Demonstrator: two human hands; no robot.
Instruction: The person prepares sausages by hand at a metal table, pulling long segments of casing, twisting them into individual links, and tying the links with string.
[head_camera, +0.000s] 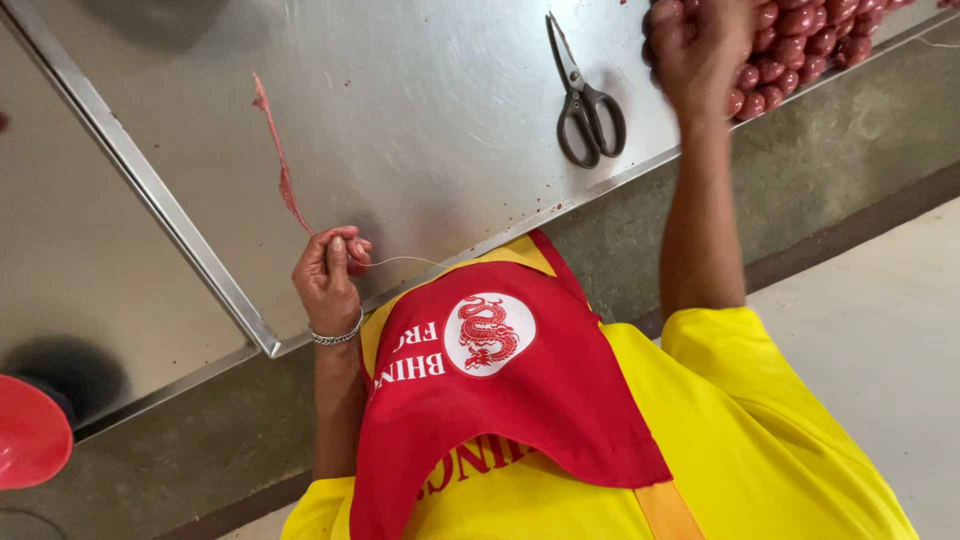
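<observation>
Presently my left hand (328, 278) has fingers pinched together on one thin pale string (400, 262) and one limp reddish casing strip (280, 165), which trails away beyond my fingertips across the steel table (400, 90). My right hand (700, 50) is clenched on a heap of small red sausage links (800, 45), too many to count. One pair of scissors (585, 100) lies between my hands, just beside the table edge. Bare steel spreads wide beyond the left fingers. One red round object (30, 435) sits off-table.
</observation>
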